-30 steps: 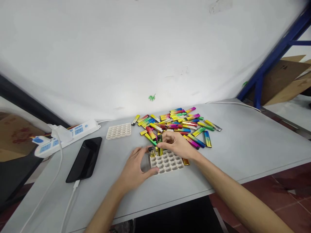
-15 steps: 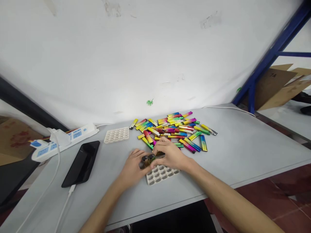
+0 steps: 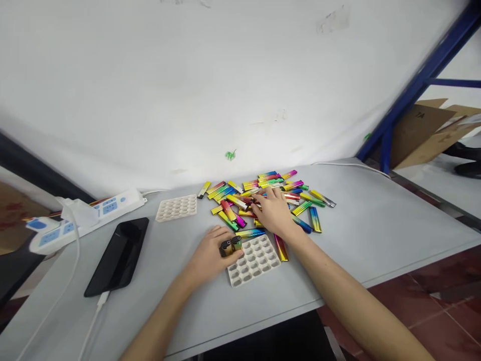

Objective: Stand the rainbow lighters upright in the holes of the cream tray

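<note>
A cream tray with many oval holes (image 3: 255, 260) lies on the grey table (image 3: 376, 225). Two lighters (image 3: 231, 245) stand upright in its far left corner. My left hand (image 3: 210, 255) rests against the tray's left side, fingers curled by those two lighters. My right hand (image 3: 272, 210) reaches over the pile of rainbow-coloured lighters (image 3: 263, 195) behind the tray, fingers bent down onto them. A gold and pink lighter (image 3: 280, 247) lies beside the tray's right edge, and a blue and gold one (image 3: 250, 233) lies along its far edge.
A second holed tray (image 3: 176, 207) lies to the far left of the pile. A black phone (image 3: 118, 253) on a white cable and a white power strip (image 3: 86, 213) occupy the left of the table. A blue rack (image 3: 409, 90) and cardboard stand at the right.
A second lighter now stands in the tray beside the first. My right hand has left the tray and moved back to the pile. My left hand stayed by the tray.
</note>
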A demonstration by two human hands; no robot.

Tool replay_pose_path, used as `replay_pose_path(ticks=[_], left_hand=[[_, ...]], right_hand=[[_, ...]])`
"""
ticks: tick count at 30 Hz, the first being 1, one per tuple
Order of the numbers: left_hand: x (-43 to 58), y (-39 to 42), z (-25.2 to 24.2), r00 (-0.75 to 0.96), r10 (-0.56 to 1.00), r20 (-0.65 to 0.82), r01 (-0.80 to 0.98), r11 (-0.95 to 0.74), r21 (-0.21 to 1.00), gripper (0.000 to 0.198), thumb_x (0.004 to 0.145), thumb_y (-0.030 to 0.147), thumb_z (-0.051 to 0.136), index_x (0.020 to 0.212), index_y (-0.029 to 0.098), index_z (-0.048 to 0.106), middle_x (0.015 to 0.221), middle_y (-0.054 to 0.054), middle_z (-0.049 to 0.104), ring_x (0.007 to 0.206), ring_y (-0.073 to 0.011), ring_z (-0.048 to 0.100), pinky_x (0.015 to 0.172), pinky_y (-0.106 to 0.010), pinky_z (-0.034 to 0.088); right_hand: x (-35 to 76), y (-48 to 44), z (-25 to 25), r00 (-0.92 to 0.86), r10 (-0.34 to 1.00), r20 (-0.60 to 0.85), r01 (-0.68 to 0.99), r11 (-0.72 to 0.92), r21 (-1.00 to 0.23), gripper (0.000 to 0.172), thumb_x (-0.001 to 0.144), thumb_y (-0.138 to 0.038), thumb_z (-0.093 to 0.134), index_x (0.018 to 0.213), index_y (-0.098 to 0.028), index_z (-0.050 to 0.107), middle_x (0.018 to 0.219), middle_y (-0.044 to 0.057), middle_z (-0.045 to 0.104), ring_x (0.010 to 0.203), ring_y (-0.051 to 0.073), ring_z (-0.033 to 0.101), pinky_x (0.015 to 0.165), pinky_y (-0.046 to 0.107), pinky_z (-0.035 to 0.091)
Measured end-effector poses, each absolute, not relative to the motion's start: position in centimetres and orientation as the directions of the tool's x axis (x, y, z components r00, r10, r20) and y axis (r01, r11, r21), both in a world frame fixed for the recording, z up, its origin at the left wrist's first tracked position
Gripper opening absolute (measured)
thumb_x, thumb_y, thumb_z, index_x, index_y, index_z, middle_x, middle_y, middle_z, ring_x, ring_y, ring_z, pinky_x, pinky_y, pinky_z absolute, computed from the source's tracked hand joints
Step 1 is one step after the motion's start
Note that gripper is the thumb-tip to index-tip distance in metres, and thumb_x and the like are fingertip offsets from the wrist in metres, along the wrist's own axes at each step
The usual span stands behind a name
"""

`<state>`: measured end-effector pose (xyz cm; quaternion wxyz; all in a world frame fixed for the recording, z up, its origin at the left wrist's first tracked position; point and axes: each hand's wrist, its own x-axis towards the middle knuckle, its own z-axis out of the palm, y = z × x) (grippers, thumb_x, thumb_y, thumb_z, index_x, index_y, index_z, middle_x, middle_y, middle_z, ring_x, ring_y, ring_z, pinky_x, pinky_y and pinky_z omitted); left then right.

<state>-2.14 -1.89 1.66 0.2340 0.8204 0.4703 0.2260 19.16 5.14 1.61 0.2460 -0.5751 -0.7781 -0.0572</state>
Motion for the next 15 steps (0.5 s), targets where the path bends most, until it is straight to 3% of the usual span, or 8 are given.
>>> replay_pose_path(ticks=[6, 9, 12, 15], left_hand=[[-2.3, -1.9, 1.7, 0.443, 0.884, 0.148, 0.676, -0.438, 0.592, 0.019, 0.083, 0.039, 0.067, 0.082, 0.021, 0.059, 0.086, 0.0, 0.062, 0.09, -0.0203, 0.052, 0.082, -0.035, 0.043], [-2.4, -1.8, 1.6, 0.435, 0.89, 0.137, 0.681, -0.425, 0.596, 0.024, 0.084, 0.042, 0.066, 0.078, 0.021, 0.057, 0.083, 0.001, 0.061, 0.089, -0.0203, 0.052, 0.08, -0.034, 0.042], [-2.4, -1.7, 1.5, 0.424, 0.897, 0.127, 0.69, -0.411, 0.596, 0.03, 0.085, 0.045, 0.065, 0.072, 0.021, 0.054, 0.08, 0.001, 0.059, 0.086, -0.02, 0.052, 0.078, -0.033, 0.042], [-2.6, -1.7, 1.5, 0.412, 0.902, 0.132, 0.697, -0.405, 0.592, 0.03, 0.085, 0.046, 0.064, 0.072, 0.021, 0.055, 0.08, 0.0, 0.059, 0.085, -0.0201, 0.052, 0.078, -0.033, 0.042]], right_hand=[[19.3, 5.5, 1.4, -0.186, 0.853, 0.487, 0.902, 0.345, -0.261, 0.018, 0.088, -0.026, 0.061, 0.103, -0.021, 0.071, 0.113, 0.011, 0.063, 0.108, 0.032, 0.049, 0.093, 0.047, 0.04], [19.6, 5.2, 1.6, -0.155, 0.841, 0.518, 0.778, 0.427, -0.46, 0.012, 0.088, -0.026, 0.061, 0.097, -0.02, 0.066, 0.11, 0.01, 0.065, 0.11, 0.029, 0.051, 0.097, 0.046, 0.04], [20.0, 4.5, 2.2, -0.048, 0.882, 0.469, 0.419, 0.444, -0.792, 0.015, 0.092, -0.036, 0.056, 0.097, -0.022, 0.058, 0.109, 0.007, 0.067, 0.106, 0.024, 0.059, 0.096, 0.042, 0.045], [20.3, 4.1, 2.6, 0.052, 0.941, 0.335, -0.013, 0.336, -0.942, 0.024, 0.095, -0.048, 0.049, 0.1, -0.025, 0.051, 0.09, 0.002, 0.067, 0.08, 0.018, 0.066, 0.077, 0.035, 0.054]])
